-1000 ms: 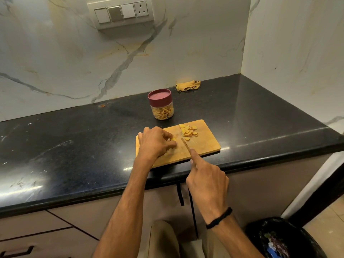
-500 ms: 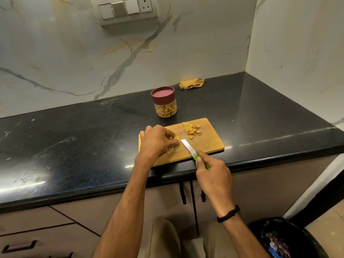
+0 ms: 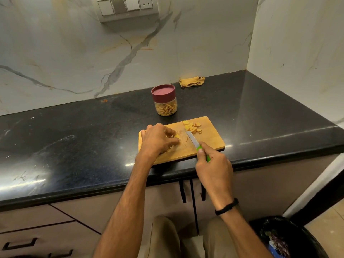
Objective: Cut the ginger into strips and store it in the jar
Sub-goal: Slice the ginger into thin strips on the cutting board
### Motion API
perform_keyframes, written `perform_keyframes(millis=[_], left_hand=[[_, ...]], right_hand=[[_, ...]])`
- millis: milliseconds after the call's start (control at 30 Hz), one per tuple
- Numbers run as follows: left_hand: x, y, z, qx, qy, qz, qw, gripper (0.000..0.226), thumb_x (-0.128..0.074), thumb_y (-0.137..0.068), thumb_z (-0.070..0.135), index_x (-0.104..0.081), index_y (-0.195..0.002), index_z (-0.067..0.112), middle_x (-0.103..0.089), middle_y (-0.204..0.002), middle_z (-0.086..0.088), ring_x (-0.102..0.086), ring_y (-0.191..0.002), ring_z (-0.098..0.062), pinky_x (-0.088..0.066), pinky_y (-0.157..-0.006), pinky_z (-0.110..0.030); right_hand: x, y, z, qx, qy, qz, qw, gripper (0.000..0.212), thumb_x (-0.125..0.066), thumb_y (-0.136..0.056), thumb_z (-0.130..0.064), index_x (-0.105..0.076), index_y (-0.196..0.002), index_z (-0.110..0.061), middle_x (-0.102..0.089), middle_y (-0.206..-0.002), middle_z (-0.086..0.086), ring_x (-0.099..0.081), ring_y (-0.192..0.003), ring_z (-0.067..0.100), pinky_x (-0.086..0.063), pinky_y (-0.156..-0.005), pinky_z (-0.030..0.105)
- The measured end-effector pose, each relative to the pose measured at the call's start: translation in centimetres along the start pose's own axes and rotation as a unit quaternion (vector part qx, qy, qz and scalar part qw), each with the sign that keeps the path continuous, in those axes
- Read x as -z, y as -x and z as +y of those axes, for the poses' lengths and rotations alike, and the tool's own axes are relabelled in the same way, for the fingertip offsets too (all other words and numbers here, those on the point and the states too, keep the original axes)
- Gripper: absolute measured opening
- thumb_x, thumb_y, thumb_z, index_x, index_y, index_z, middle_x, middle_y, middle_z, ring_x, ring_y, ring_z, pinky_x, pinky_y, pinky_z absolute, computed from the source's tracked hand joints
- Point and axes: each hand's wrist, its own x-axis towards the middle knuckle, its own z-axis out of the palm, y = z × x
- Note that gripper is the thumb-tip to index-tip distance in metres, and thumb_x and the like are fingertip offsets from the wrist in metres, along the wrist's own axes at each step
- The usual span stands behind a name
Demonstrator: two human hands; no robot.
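My right hand (image 3: pixel 214 164) is curled round the green handle of the knife (image 3: pixel 192 139), its blade tip just beside a heap of ginger slices (image 3: pixel 193 126). My left hand (image 3: pixel 158 140) pinches a ginger piece (image 3: pixel 176 136) down on the cutting board (image 3: pixel 210 138). Past the board the jar (image 3: pixel 165 108) stands on the black counter (image 3: pixel 93 138), maroon lid (image 3: pixel 163 91) on and strips inside.

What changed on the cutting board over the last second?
The right-hand grip rolled the green-handled steel knife from edge-on to flat side showing. It also swung the tip away from the left-hand grip, toward the pile of round yellow ginger slices. Unchanged: the left-hand grip holds the yellow ginger chunk on the rectangular wooden board, and the maroon-lidded clear jar stays shut behind it.
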Motion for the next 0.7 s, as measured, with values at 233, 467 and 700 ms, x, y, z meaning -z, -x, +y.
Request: perform_keyframes(millis=[233, 467, 700], left_hand=[[0.1, 0.1, -0.1, -0.002, 0.006, -0.003, 1.000, 0.034, -0.075, -0.086, 0.043, -0.074, -0.117, 0.031, -0.068, -0.123, 0.008, -0.046, -0.121, -0.020, -0.027, -0.085, -0.036], [0.3, 0.1, -0.1, -0.006, -0.008, -0.006, 1.000, 0.034, -0.073, -0.086, 0.046, -0.073, -0.118, 0.033, -0.067, -0.125, 0.009, -0.044, -0.121, -0.021, -0.025, -0.086, -0.037], [0.2, 0.0, -0.2, -0.009, -0.017, -0.003, 1.000, 0.032, -0.073, -0.086, 0.048, -0.074, -0.115, 0.035, -0.067, -0.123, 0.009, -0.045, -0.120, -0.020, -0.023, -0.085, -0.037]], right_hand=[[-1.6, 0.5, -1.5, 0.105, 0.197, -0.028, 0.974, 0.046, -0.042, -0.102, -0.033, -0.035, -0.147, -0.036, -0.049, -0.072, -0.008, -0.043, -0.061, 0.005, -0.022, -0.048, 0.014], [-1.9, 0.0, -2.3, 0.105, 0.241, -0.053, 0.963, 0.050, -0.041, -0.103, -0.029, -0.028, -0.151, -0.034, -0.048, -0.078, -0.007, -0.045, -0.070, 0.009, -0.032, -0.061, 0.025], [-2.3, 0.0, -2.4, 0.107, 0.230, -0.046, 0.966, 0.048, -0.041, -0.103, -0.028, -0.031, -0.149, -0.033, -0.047, -0.078, -0.007, -0.045, -0.070, 0.010, -0.033, -0.061, 0.028]])
